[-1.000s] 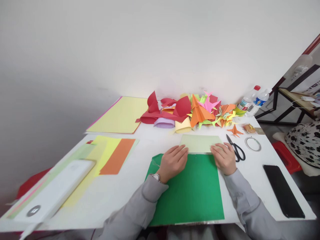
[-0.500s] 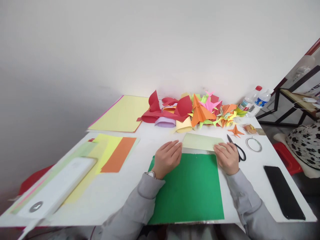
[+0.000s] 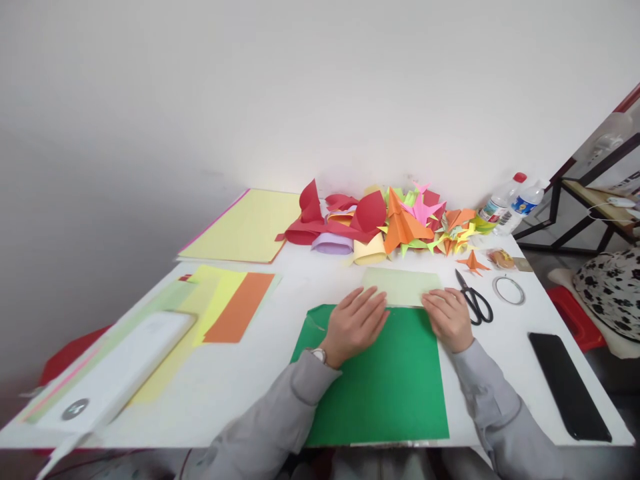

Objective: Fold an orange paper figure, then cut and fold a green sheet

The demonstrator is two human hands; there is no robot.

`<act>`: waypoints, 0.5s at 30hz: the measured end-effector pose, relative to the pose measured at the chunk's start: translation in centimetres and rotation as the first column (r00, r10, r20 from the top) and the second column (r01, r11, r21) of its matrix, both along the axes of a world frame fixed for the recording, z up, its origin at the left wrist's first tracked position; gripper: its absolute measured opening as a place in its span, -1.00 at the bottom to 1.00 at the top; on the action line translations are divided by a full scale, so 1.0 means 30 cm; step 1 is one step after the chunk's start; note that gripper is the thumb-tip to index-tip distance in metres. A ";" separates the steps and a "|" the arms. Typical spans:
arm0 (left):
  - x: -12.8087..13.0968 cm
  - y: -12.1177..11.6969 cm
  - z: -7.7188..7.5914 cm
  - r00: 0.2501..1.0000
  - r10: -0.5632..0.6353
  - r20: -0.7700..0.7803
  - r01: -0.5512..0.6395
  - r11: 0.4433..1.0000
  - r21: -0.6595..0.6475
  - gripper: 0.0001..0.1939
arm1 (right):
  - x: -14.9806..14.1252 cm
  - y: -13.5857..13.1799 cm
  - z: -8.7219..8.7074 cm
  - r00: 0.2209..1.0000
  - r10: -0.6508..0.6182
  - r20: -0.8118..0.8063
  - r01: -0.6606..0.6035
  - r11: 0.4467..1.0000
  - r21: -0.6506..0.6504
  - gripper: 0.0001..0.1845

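Note:
A pale green sheet of paper (image 3: pixel 403 285) lies just beyond a dark green sheet (image 3: pixel 375 387) on the white table. My left hand (image 3: pixel 357 323) is at its lower left edge, fingers laid over the paper and thumb hidden. At the lower right corner, my right hand (image 3: pixel 449 317) holds the same paper between bent fingers. Its thumb does not show clearly. Black-handled scissors (image 3: pixel 474 300) lie right beside the right hand. A small orange folded paper star (image 3: pixel 473 263) sits beyond the scissors.
Along the wall stand red paper shapes (image 3: pixel 340 223) and a pile of colourful folded paper (image 3: pixel 407 223). Two bottles (image 3: pixel 513 203), a tape roll (image 3: pixel 509 291) and a black phone (image 3: pixel 569 387) are at right. At left are coloured sheets (image 3: pixel 237 308) and a white device (image 3: pixel 120 373).
My left hand has moved right and nearer me along the paper's edge. The paper has shifted slightly left and lies flatter. My right hand has moved slightly left, showing more of the scissors.

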State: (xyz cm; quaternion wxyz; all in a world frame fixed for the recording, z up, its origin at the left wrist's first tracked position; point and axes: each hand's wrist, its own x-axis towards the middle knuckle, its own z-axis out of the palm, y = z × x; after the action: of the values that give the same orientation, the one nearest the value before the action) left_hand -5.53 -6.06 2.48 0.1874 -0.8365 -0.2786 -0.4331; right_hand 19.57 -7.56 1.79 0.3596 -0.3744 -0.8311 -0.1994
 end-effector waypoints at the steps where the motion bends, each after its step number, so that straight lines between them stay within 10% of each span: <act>1: 0.019 -0.008 -0.006 0.999 -0.002 -0.035 0.001 1.000 -0.023 -0.81 | -0.012 -0.003 -0.004 1.000 0.023 -0.001 -0.023 1.000 -0.007 -0.70; 15: 0.074 -0.032 -0.064 0.996 0.002 -0.094 -0.012 0.995 -0.097 -0.81 | -0.101 -0.031 -0.004 0.994 -0.026 0.106 0.034 0.997 -0.067 -0.80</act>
State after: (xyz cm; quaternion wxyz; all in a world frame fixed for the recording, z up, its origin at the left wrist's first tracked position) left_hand -3.32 -7.00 0.56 0.1607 -0.8631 -0.2932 -0.3786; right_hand 16.54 -8.50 1.69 0.2993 -0.3879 -0.8495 -0.1956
